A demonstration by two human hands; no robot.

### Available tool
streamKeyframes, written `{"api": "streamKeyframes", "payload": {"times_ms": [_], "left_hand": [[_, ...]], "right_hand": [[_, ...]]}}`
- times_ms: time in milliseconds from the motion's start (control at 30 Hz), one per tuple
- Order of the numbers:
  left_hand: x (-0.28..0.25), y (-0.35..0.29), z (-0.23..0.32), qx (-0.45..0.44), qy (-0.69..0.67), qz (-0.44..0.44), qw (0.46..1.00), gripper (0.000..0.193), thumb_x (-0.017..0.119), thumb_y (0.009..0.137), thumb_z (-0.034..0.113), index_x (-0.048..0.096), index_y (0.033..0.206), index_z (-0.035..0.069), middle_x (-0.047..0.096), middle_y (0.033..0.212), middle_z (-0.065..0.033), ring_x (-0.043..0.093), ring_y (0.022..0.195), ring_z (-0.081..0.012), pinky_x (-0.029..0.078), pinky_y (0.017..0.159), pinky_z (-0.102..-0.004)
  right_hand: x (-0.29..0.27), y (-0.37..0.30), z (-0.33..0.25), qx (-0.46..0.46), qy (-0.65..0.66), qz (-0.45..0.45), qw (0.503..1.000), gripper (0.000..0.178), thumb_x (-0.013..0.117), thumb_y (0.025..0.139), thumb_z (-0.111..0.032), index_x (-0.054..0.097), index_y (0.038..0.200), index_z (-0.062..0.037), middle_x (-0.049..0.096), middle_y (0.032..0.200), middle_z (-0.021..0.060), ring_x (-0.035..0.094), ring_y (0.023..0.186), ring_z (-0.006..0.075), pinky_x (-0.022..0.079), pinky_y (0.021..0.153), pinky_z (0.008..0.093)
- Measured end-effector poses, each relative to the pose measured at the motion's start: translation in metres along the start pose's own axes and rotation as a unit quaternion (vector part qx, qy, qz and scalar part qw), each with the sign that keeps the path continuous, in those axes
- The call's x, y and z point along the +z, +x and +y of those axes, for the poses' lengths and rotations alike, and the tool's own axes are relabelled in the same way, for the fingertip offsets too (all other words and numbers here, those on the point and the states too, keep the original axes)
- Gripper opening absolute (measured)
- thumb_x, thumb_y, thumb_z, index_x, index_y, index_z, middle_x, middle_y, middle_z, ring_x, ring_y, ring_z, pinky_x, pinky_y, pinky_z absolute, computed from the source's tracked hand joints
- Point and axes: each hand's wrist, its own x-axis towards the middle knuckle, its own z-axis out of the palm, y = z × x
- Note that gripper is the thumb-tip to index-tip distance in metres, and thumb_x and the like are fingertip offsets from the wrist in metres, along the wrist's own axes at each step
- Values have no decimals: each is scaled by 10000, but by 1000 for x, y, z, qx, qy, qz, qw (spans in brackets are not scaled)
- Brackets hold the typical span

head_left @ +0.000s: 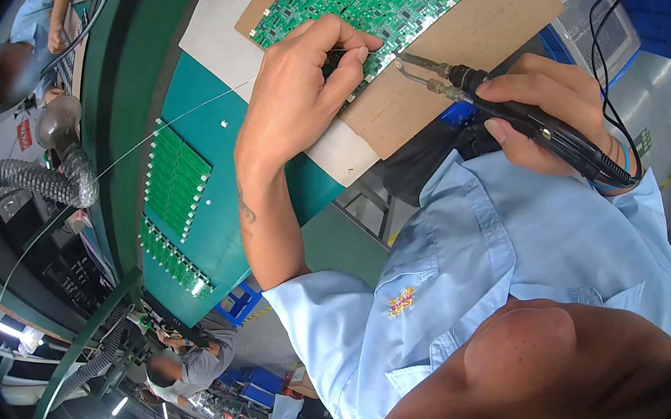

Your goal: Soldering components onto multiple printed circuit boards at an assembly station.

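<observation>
Left hand (293, 90) rests over the near edge of the board (391, 9), thumb and forefinger pinched together on a thin wire (215, 101) that trails away to the left of the board. Right hand (559, 101), at the near right of the board, has its fingers wrapped around a black tool (537, 124); the tool's two metal tips are slightly parted, close to the board's near edge, though whether they touch it I cannot tell. A black cable (601, 55) hangs to the right of the board.

Under the board lies brown cardboard (489, 35), sticking out on its near side, with a white sheet (207, 29) beneath showing left of the board. Further left of the board, two smaller green panels (176, 178) lie on the teal table (223, 168). Beyond them, well left of the board, stands a clear funnel (59, 121) on a ribbed hose (26, 180).
</observation>
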Motion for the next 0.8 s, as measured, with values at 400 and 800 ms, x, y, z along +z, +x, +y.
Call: {"api": "streamKeyframes", "payload": {"times_ms": [400, 800], "left_hand": [[1, 0, -2, 11, 3, 3, 1000, 75, 679, 981, 72, 668, 928, 20, 808, 1051, -50, 551, 659, -112, 466, 591, -240], [2, 6, -4, 44, 70, -14, 996, 44, 711, 952, 43, 724, 959, 1, 782, 1032, -44, 599, 796, -153, 496, 693, -269]], "right_hand": [[2, 3, -1, 4, -1, -7, 1000, 325, 818, 721, -9, 764, 1041, -2, 614, 737, 49, 473, 529, 149, 378, 471, 264], [4, 6, -4, -1, -5, -6, 1000, 330, 818, 719, -13, 763, 1045, -2, 620, 741, 52, 478, 525, 152, 381, 468, 263]]}}
